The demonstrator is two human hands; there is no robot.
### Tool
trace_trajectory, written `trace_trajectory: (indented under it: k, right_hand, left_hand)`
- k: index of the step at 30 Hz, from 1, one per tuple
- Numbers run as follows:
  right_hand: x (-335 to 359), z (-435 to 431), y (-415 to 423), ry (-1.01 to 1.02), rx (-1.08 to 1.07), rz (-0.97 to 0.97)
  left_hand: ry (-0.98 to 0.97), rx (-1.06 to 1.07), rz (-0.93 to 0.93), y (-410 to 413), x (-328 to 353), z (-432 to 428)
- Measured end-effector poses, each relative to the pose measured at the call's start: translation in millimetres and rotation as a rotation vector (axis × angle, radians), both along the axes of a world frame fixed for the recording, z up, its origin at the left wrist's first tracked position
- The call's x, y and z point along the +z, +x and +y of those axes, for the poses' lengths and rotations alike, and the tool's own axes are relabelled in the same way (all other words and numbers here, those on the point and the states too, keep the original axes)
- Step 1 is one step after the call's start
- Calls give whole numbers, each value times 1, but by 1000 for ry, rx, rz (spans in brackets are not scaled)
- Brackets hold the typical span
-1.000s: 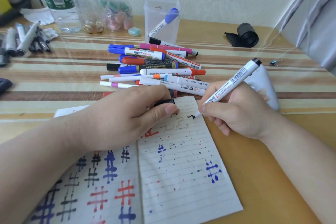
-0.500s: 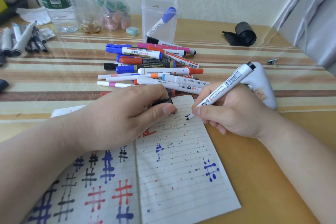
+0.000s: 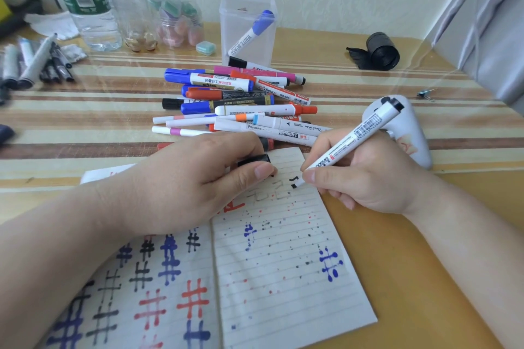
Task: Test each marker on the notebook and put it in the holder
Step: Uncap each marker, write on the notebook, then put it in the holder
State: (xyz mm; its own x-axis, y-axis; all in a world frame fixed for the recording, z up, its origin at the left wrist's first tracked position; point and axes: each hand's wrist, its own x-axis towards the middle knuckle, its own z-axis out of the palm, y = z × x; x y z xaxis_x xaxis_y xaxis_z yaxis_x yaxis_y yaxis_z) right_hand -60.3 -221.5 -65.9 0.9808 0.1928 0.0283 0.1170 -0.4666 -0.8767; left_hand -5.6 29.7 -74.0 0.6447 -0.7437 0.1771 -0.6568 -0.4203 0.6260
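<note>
An open lined notebook (image 3: 283,269) lies in front of me, covered in hash marks and ink specks. My right hand (image 3: 365,178) grips a white marker (image 3: 354,139) with a black end, its tip touching the top of the right page beside a fresh black stroke. My left hand (image 3: 195,181) rests on the notebook and pinches a black cap (image 3: 253,160). A pile of markers (image 3: 241,105) lies just beyond the notebook. Behind it stands a clear plastic holder (image 3: 248,28) with one blue-capped marker inside.
Two plastic bottles (image 3: 105,0) and a clear bag of erasers (image 3: 178,22) stand at the back left. More grey pens (image 3: 37,62) lie at the far left. A black roll (image 3: 378,51) sits back right, a white object (image 3: 408,133) behind my right hand.
My right hand has drawn the marker tip a little down and left on the page, adding to the black stroke. My left hand has stayed put with the cap.
</note>
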Motion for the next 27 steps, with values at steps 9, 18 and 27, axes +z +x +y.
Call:
trace_trajectory:
  k: [9, 18, 27]
  right_hand:
    - [4, 2, 3, -130, -48, 27]
    - [-4, -10, 5, 491, -251, -14]
    - [-9, 2, 0, 561, 82, -11]
  left_hand:
    - [-17, -5, -2, 0, 0, 0]
    - [-2, 16, -23, 0, -1, 1]
    - [-45, 43, -192, 3, -1, 3]
